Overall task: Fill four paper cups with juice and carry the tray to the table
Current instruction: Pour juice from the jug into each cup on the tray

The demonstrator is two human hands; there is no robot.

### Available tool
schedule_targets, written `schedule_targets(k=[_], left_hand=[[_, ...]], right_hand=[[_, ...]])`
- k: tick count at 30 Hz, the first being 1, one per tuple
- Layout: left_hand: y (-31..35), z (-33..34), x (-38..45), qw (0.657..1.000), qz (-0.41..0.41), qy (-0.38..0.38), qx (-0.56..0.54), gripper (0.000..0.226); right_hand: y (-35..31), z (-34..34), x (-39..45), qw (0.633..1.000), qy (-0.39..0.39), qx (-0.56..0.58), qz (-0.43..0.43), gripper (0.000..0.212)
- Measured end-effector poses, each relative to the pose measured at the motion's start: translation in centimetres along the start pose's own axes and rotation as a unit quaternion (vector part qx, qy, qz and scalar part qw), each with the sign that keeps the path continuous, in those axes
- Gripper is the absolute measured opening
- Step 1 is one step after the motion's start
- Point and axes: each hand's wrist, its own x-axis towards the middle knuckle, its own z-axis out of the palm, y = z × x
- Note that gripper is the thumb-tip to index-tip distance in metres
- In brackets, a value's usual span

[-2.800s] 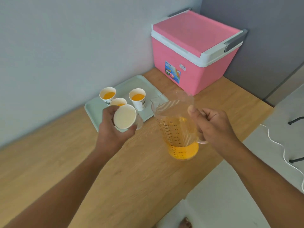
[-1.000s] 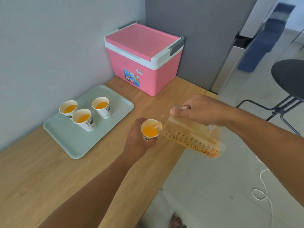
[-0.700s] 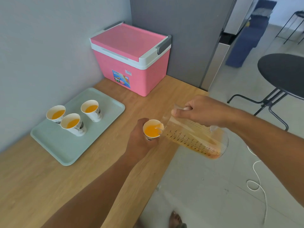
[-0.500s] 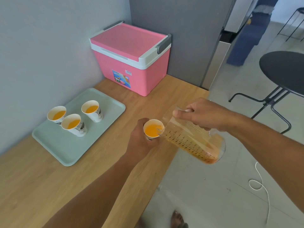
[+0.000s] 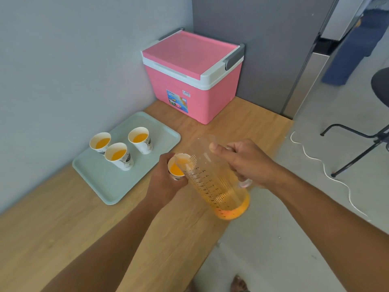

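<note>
My left hand (image 5: 163, 182) grips a paper cup (image 5: 175, 170) holding orange juice, above the wooden counter's front edge. My right hand (image 5: 246, 163) holds the handle of a clear measuring jug (image 5: 216, 186), nearly upright, a little juice pooled at its bottom. The jug's spout overlaps the cup's right rim. Three more paper cups with juice (image 5: 100, 142) (image 5: 119, 155) (image 5: 140, 140) stand on a pale green tray (image 5: 109, 186) near the wall.
A pink cooler box (image 5: 193, 74) stands in the corner behind the tray. The wooden counter (image 5: 63, 239) ends on the right at a grey floor with a white cable (image 5: 328, 173) and black chair legs (image 5: 357, 148).
The jug has tipped back from its pouring tilt to nearly upright, juice settling to its bottom. The cup in my left hand has gained juice; both hands moved toward the tray.
</note>
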Motion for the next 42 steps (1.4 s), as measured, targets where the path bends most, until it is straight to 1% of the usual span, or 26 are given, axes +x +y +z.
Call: schedule_targets(k=[5,8,10,15,20,24,27,32,36,40,42], left_hand=[[0.0,-4.3,0.9,0.999,-0.027,0.035,0.006,0.074],[0.0,-8.1,2.0,0.997,-0.039,0.055,0.027,0.082],[0.1,-11.1,3.3,0.995,-0.057,0.057,0.050,0.081],[0.4,-18.0,8.0,0.985,-0.097,0.088,0.114,0.074],[-0.2,-21.9,12.9,0.977,-0.109,0.110,0.143,0.074],[-1.7,-22.4,16.5,0.974,-0.123,0.094,0.168,0.074],[-3.1,-21.8,18.4,0.970,-0.148,0.080,0.175,0.075],[-5.0,-20.3,20.2,0.958,-0.185,0.049,0.212,0.078],[-6.9,-19.2,21.1,0.943,-0.208,0.028,0.259,0.082],[-8.0,-17.9,21.5,0.929,-0.211,0.011,0.303,0.078],[-8.4,-17.4,21.7,0.928,-0.207,0.004,0.311,0.077]], right_hand=[[0.0,2.9,0.3,0.994,0.017,0.094,-0.046,0.060],[0.2,4.1,0.4,0.987,0.025,0.147,-0.066,0.070],[0.2,4.8,0.7,0.982,0.034,0.169,-0.073,0.072],[0.1,7.0,1.5,0.974,0.047,0.205,-0.085,0.068],[0.9,8.8,2.1,0.973,0.062,0.210,-0.074,0.064],[1.7,10.0,2.7,0.975,0.076,0.197,-0.064,0.071],[2.2,11.0,3.2,0.977,0.088,0.182,-0.070,0.077],[2.7,11.5,4.5,0.977,0.099,0.179,-0.066,0.068],[3.1,11.1,5.2,0.978,0.095,0.173,-0.067,0.070],[3.3,10.6,5.8,0.980,0.090,0.172,-0.053,0.062],[3.4,10.4,5.9,0.979,0.087,0.177,-0.052,0.067]])
